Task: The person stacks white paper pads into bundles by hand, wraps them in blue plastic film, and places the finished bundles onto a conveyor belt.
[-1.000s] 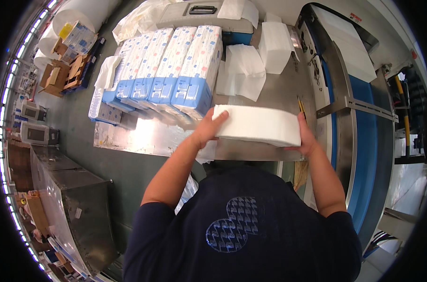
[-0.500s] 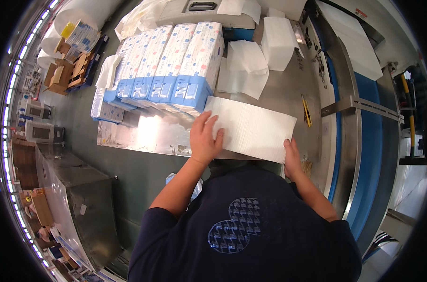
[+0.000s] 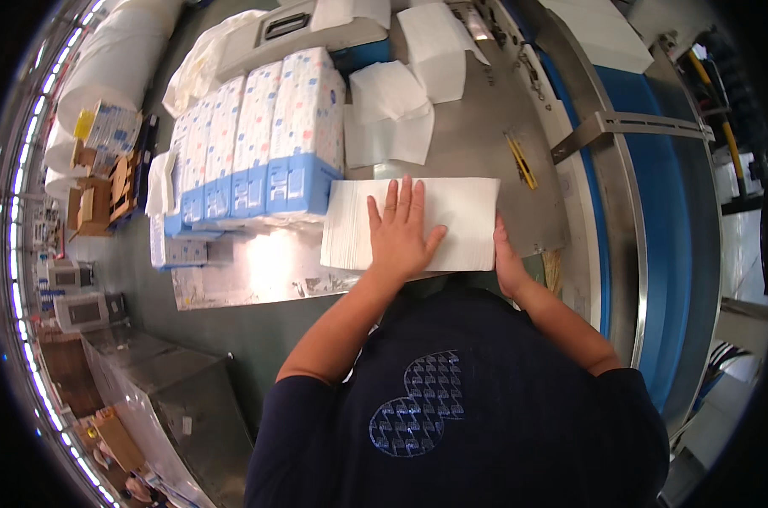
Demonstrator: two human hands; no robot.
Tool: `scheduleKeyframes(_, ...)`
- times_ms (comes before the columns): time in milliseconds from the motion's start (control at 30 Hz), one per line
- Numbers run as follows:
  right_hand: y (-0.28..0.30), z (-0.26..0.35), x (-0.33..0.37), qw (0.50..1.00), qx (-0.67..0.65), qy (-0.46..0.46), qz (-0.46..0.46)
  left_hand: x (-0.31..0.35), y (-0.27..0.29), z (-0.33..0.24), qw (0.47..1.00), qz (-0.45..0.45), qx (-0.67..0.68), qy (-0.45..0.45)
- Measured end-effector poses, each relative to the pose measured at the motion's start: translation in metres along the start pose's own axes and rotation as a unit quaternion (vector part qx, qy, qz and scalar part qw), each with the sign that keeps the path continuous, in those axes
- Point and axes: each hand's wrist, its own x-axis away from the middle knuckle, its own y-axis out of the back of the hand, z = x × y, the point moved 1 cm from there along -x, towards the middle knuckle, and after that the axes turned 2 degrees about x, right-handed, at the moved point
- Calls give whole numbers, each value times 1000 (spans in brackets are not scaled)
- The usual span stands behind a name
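Note:
A thick stack of white folded tissue paper (image 3: pixel 460 216) lies across the near part of the metal table. My left hand (image 3: pixel 401 233) rests flat on its top, with the fingers spread. At the stack's right end, my right hand (image 3: pixel 511 262) lies along the end face with its fingers stretched out; some of them are partly hidden. Left of the stack stands a row of blue-and-white tissue packs (image 3: pixel 291 135) with a floral print, close to its left end. Loose white tissue sheets (image 3: pixel 392 106) lie beyond the stack.
Yellow-and-black cutters (image 3: pixel 521 161) lie on the metal table (image 3: pixel 291 284) to the right. Behind the packs sits a grey case (image 3: pixel 291 38). Another white paper stack (image 3: pixel 434 55) stands at the back. A blue conveyor (image 3: pixel 667 254) with metal rails runs along the right.
The paper stack has turned straighter. My left hand has moved from its left corner onto the top, fingers spread. My right hand has shifted from the near right corner along the end. The view has swung.

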Motion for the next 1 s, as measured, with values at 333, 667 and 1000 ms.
scheduleKeyframes(333, -5, 42, 9, 986, -133, -63, 74, -18, -32, -53, 985, 42, 71, -149)
scheduleKeyframes(667, 5, 52, 10, 978, -122, -160, 63, -19, 12, -52, 971, 0, 170, -170)
scheduleKeyframes(1000, 1, 57, -37, 961, 172, -217, 4, 49, 18, 141, 789, 24, 421, 446)
